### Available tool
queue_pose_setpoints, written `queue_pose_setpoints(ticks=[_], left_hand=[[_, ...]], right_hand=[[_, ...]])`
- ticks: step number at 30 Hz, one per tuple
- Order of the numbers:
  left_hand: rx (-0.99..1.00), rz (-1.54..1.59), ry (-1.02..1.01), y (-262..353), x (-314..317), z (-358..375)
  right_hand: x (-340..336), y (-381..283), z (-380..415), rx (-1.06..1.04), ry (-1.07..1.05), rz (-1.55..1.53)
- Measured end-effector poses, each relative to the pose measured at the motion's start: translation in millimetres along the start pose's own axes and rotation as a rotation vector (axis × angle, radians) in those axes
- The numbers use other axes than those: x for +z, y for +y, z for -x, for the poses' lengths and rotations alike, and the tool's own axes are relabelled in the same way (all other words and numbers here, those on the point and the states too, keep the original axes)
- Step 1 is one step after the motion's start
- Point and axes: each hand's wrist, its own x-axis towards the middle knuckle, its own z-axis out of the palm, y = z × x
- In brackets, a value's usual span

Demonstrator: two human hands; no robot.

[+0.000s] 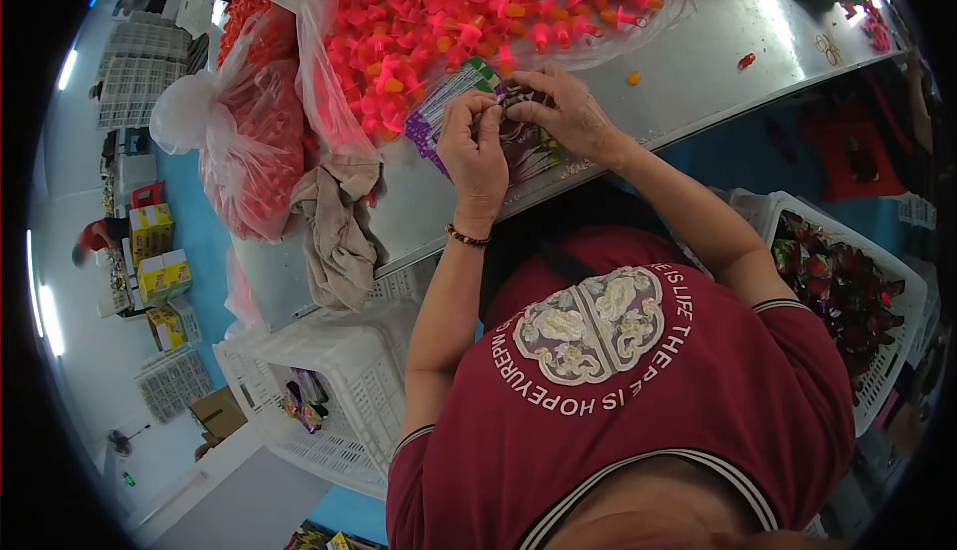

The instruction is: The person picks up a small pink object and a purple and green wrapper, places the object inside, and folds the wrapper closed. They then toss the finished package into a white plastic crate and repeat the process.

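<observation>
My left hand (472,151), a beaded bracelet at its wrist, is closed with thumb and fingers pinching the upper edge of a printed purple and green packet (431,126). Right beside it, my right hand (570,116) has bent fingers pressed together at the same edge. The packet's lower part shows between and beneath the hands, low over the metal table (688,101). Just beyond the hands lies a big heap of pink and orange plastic pieces (439,26) on clear plastic sheeting. What my right fingertips pinch is too small to make out.
A tied clear bag of red pieces (254,141) and a grey cloth (339,231) hang by the table's left side. White crates stand below: one holding purple packets (306,398), another holding dark red packets (837,286). A person (95,239) is far left.
</observation>
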Motion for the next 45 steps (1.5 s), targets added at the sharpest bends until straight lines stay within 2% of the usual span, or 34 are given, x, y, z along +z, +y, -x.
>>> queue_pose_setpoints(ticks=[1, 3, 4, 6, 8, 10, 11, 12, 14, 15, 16, 18, 19, 21, 22, 24, 25, 26, 28, 29, 32, 34, 36, 37, 38, 40, 43, 45], left_hand=[[-0.026, 0.040, -0.013, 7.0, 1.3, 0.2], [-0.053, 0.084, -0.029, 12.0, 1.6, 3.1], [-0.020, 0.090, -0.027, 12.2, -0.2, 3.1], [0.021, 0.099, -0.023, 14.4, -6.8, 1.3], [0.033, 0.268, 0.223, 18.5, -19.3, -1.4], [-0.022, 0.349, 0.245, 8.7, -30.2, 4.2], [-0.055, 0.255, 0.205, 5.0, -32.0, 7.7], [-0.088, 0.163, 0.164, -0.4, -30.8, 11.7], [-0.095, 0.151, 0.085, -17.6, -23.6, 21.7], [-0.010, 0.096, -0.006, -24.6, -18.9, 22.2], [0.060, 0.033, -0.096, -15.1, -15.3, 20.9], [-0.006, 0.032, -0.121, -4.6, -14.4, 26.9], [0.015, -0.025, -0.114, -9.4, -11.1, 27.0], [0.067, -0.117, -0.138, -14.5, -11.9, 29.3], [0.085, -0.108, -0.119, -16.9, -5.1, 17.6], [0.103, -0.212, -0.101, -12.5, -12.3, 31.8], [0.056, -0.240, -0.166, -19.3, -12.7, 31.5], [0.070, -0.227, -0.184, -24.2, -12.8, 30.7], [0.232, -0.563, -0.303, -22.3, -12.5, 31.5], [0.237, -0.608, -0.331, -29.4, -12.2, 32.5], [0.263, -0.638, -0.420, -42.7, -13.8, 32.8], [0.300, -0.650, -0.438, -43.3, -12.9, 29.9], [0.350, -0.594, -0.449, -47.6, -13.8, 27.1], [0.357, -0.606, -0.457, -46.4, -14.3, 27.6], [0.356, -0.627, -0.449, -44.4, -14.8, 27.8], [0.369, -0.633, -0.469, -50.0, -16.4, 27.9], [0.351, -0.642, -0.456, -49.0, -15.8, 27.4], [0.355, -0.655, -0.456, -48.1, -16.8, 27.7]], right_hand=[[-1.4, 3.7, -1.9, -0.138, -0.012, 0.160], [-8.7, 1.5, -5.4, -0.142, -0.081, 0.142], [-14.1, -4.4, -8.8, -0.153, -0.156, 0.121], [-31.6, -32.8, -8.9, -0.191, -0.177, 0.176], [-60.3, -73.1, -11.1, -0.232, -0.191, 0.233], [-94.2, -101.9, -5.7, -0.296, -0.447, -0.426], [-99.6, -90.9, -8.3, -0.206, -0.591, -0.692], [-93.6, -79.0, -10.5, -0.207, -0.593, -0.684], [-77.9, -61.5, -10.8, -0.485, -0.309, 0.538], [-87.4, -81.4, -7.4, -0.579, -0.274, 0.320], [-98.4, -87.6, -11.1, -0.587, -0.282, 0.322], [-111.3, -93.3, -8.1, -0.236, -0.511, -0.012], [-107.1, -79.4, -9.1, -0.239, -0.513, -0.007], [-92.3, -41.3, -8.9, -0.534, -0.206, 0.486], [-96.2, -72.9, -5.8, -0.560, -0.146, 0.360], [-113.7, -102.6, 5.8, -0.111, -0.168, 0.085], [-115.0, -75.6, -4.3, -0.249, -0.183, 0.356], [-117.0, -58.4, -2.5, -0.240, -0.161, 0.370], [-124.4, -32.7, 14.2, -0.247, -0.094, 0.517], [-131.9, -22.7, 27.5, -0.194, -0.047, 0.431], [-190.0, -25.3, 79.4, 0.122, 0.066, 0.538], [-241.3, -36.3, 124.7, 0.218, 0.167, 0.752], [-292.0, -53.1, 183.5, 0.425, 0.126, 0.962], [-313.1, -61.0, 213.1, 0.530, 0.102, 1.168], [-333.2, -63.2, 248.3, 0.572, 0.113, 1.180], [-363.8, -59.6, 330.5, 0.850, 0.152, 1.469], [-355.4, -62.8, 407.5, 1.234, 0.154, 1.739], [-336.0, -43.0, 446.9, 1.370, 0.173, 1.703]])
